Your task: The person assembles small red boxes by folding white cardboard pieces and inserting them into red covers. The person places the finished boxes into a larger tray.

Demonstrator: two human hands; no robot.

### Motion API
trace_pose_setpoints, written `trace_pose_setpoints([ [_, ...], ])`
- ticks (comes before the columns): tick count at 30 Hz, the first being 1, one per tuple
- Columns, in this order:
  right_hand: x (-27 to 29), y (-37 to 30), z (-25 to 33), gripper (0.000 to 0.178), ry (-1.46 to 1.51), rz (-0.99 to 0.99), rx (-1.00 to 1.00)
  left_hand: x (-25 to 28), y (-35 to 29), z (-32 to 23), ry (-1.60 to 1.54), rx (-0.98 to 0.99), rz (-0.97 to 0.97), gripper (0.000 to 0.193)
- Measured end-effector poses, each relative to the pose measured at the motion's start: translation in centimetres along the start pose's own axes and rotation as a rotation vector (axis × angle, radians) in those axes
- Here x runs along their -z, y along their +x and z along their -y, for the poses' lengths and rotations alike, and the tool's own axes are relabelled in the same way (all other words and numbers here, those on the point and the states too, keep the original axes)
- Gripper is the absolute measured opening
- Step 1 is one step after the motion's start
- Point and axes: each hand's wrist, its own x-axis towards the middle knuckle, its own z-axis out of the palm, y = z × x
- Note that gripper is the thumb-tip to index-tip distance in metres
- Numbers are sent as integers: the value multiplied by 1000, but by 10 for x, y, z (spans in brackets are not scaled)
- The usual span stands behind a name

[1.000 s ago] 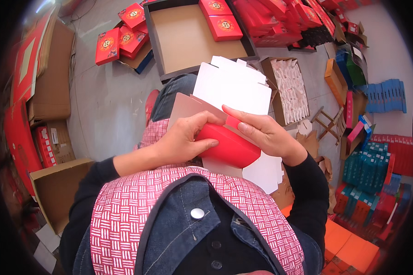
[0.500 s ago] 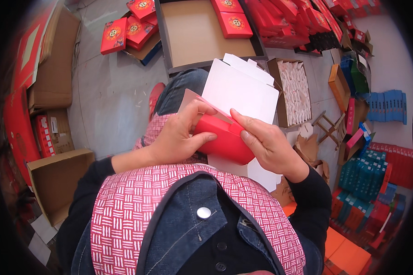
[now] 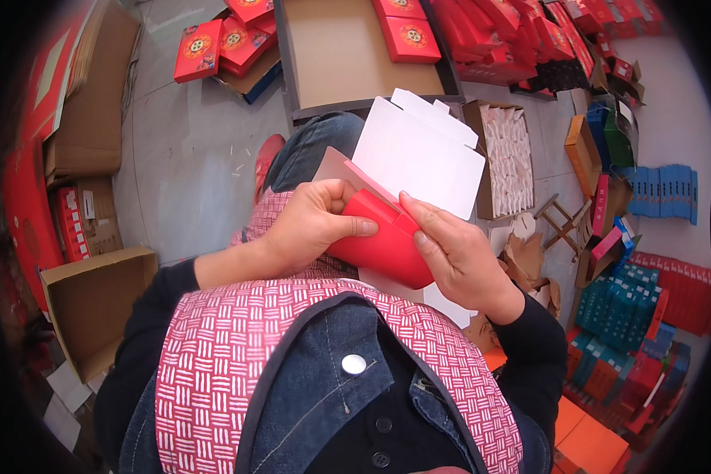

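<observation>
A red folding carton (image 3: 383,254), part folded with a narrow flap at its top edge, is between my hands over my lap. My left hand (image 3: 312,225) grips its left side, thumb lying on the red face and fingers curled behind. At the other end my right hand (image 3: 457,257) pinches the corner, thumb and fingertips pressed by the flap. Behind the carton, flat white card blanks (image 3: 419,158) with tabs rest on my lap. A pinkish panel edge stands up between the carton and the blanks.
Ahead lies a large dark-rimmed tray (image 3: 332,55) with red boxes in its right corner. More red boxes (image 3: 197,51) are stacked left of it. To its right sits a carton of white packets (image 3: 505,158). An open cardboard box (image 3: 99,308) stands at left; teal boxes (image 3: 620,308) are at right.
The left fingers have curled further behind the carton, and the left thumb lies flatter across its face. The flap sits more closed, and the view has shifted slightly.
</observation>
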Motion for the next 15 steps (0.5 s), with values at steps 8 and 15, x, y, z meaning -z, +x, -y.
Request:
trace_pose_setpoints([
  [8, -2, 0, 3, 39, -25, -59, 17, -1, -2, 4, -1, -126, -26, 12],
  [15, -5, 0, 3, 32, -68, -162, -21, -4, -2, 4, -4, -75, -14, 19],
])
